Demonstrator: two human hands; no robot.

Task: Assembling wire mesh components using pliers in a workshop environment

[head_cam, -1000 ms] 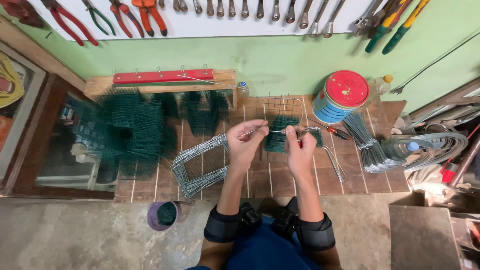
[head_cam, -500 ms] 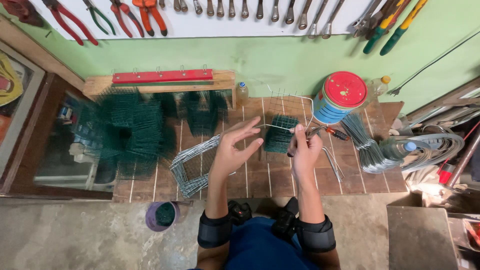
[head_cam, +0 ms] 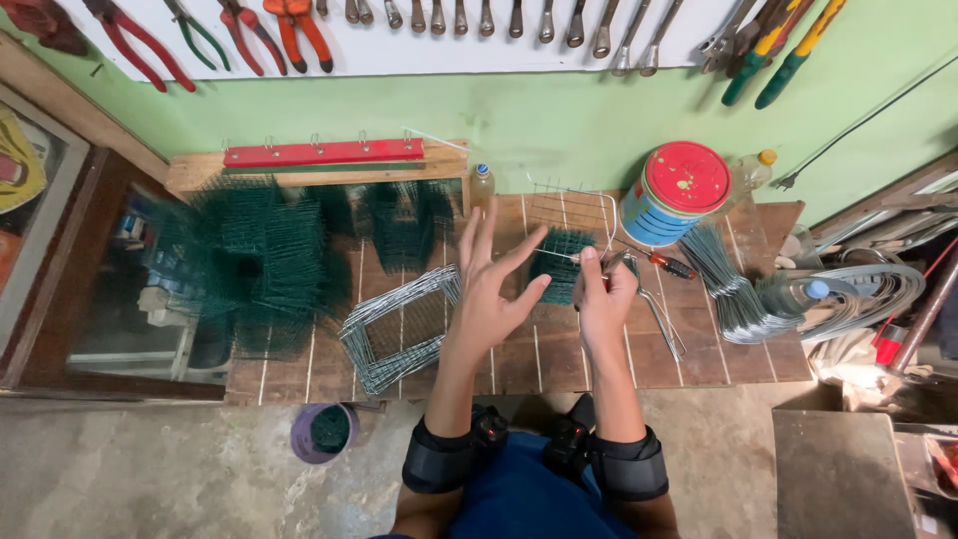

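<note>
My left hand (head_cam: 491, 289) was spread wide, fingers fanned toward twelve o'clock and touching nothing, out of the way of the work. My right hand (head_cam: 602, 294) pinched a thin wire (head_cam: 561, 255) between thumb and forefinger, level over the small green mesh piece (head_cam: 561, 265) on the tiled bench (head_cam: 519, 359). At nine o'clock lay a grey wire frame (head_cam: 399, 324); at two o'clock stood the red-lidded can (head_cam: 684, 185).
</note>
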